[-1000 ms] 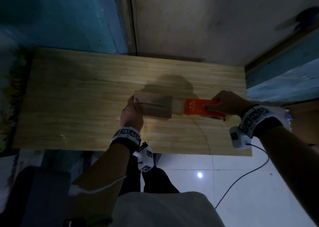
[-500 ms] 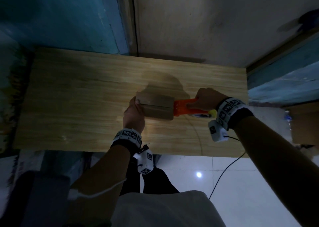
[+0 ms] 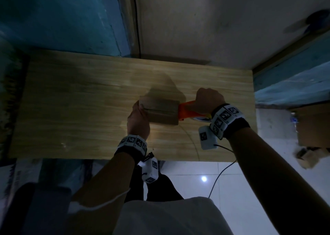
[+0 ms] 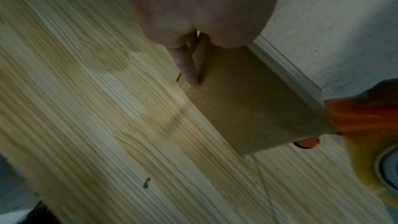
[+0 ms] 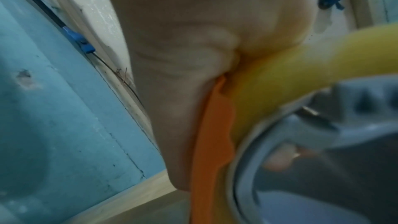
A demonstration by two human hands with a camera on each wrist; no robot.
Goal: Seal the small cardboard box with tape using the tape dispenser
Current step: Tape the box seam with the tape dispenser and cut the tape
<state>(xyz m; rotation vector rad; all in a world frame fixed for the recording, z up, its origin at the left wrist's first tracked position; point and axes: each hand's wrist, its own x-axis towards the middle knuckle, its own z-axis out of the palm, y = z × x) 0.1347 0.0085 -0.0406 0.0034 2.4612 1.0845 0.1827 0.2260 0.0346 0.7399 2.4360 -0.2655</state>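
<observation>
The box (image 3: 160, 112) is gripped at its left end by the left hand (image 3: 138, 120). The orange tape dispenser (image 3: 187, 110), touching the box's right end, is clasped by the right hand (image 3: 208, 101)

box (image 3: 161, 112) on table (image 3: 71, 109), dispenser (image 3: 187, 110) right

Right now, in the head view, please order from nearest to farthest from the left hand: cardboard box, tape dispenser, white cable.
1. cardboard box: held by the left hand.
2. tape dispenser: at the box's right end.
3. white cable: off the table's near right edge.
</observation>
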